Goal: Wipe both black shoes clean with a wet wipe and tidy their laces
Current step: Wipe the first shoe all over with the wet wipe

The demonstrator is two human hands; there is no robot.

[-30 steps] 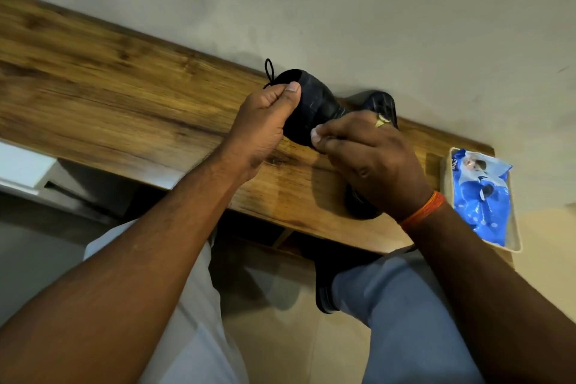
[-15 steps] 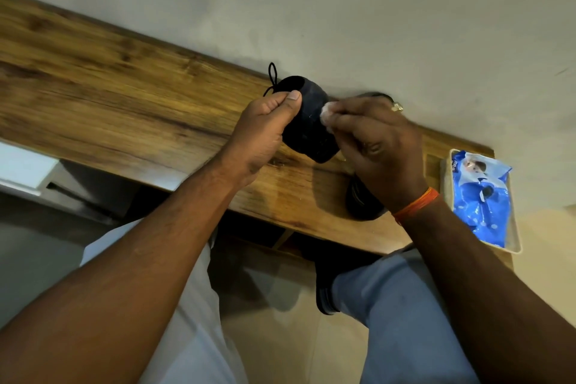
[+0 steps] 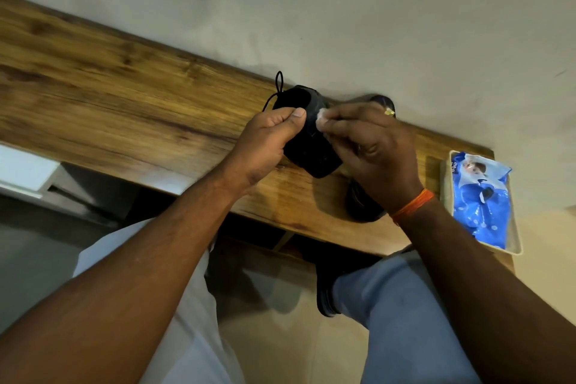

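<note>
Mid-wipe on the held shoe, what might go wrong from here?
The left hand grips the shoe only at its opening, so wiping pressure may twist it loose. The loose lace could snag. The right hand pinches a small wet wipe, which could slip.

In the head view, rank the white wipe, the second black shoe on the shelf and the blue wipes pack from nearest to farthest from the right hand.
1. White wipe: pinched in the right hand.
2. Second black shoe: on the shelf, partly hidden under that hand.
3. Blue wipes pack: in a tray at the shelf's right end.
</note>
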